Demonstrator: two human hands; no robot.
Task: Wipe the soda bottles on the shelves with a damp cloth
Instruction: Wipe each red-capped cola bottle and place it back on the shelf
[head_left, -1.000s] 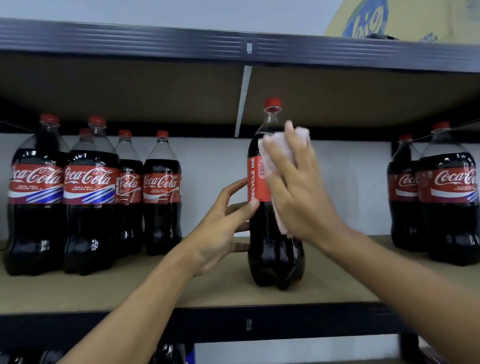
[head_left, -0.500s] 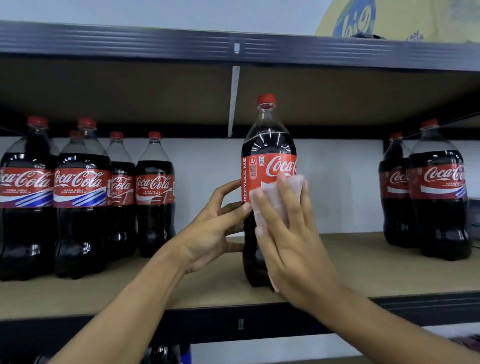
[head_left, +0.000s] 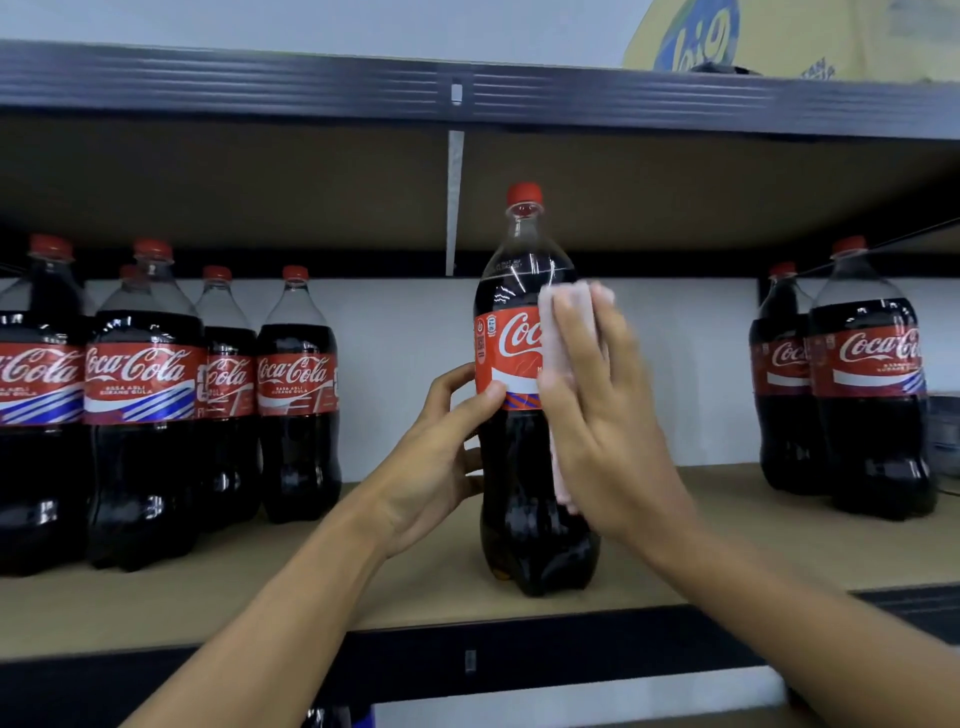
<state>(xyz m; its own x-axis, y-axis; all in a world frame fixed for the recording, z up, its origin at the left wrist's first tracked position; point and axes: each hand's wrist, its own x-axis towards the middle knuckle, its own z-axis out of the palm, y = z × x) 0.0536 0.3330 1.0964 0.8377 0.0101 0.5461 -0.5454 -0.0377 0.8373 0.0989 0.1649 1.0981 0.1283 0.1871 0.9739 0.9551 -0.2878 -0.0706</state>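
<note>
1. a soda bottle (head_left: 519, 483) with a red cap and red label stands upright on the shelf (head_left: 156, 613), close to its front edge and about midway along it, well apart from the other bottles;
2. the left hand (head_left: 431, 467) grips the bottle's left side at the lower edge of the label; thumb on the front, fingers curled round behind;
3. the right hand (head_left: 608, 431), slightly blurred, lies flat on the bottle's right side, fingers straight and together, pressing a pale cloth (head_left: 571, 296) onto the label; the cloth shows above the fingertips and below the palm;
4. a left group of bottles (head_left: 145, 415), five caps showing, stands toward the shelf's left end;
5. a right pair of bottles (head_left: 872, 405) stands near the right end, one behind the other;
6. an upper shelf beam (head_left: 260, 88), dark metal, runs overhead; a yellow package (head_left: 769, 31) sits on it toward the right.
</note>
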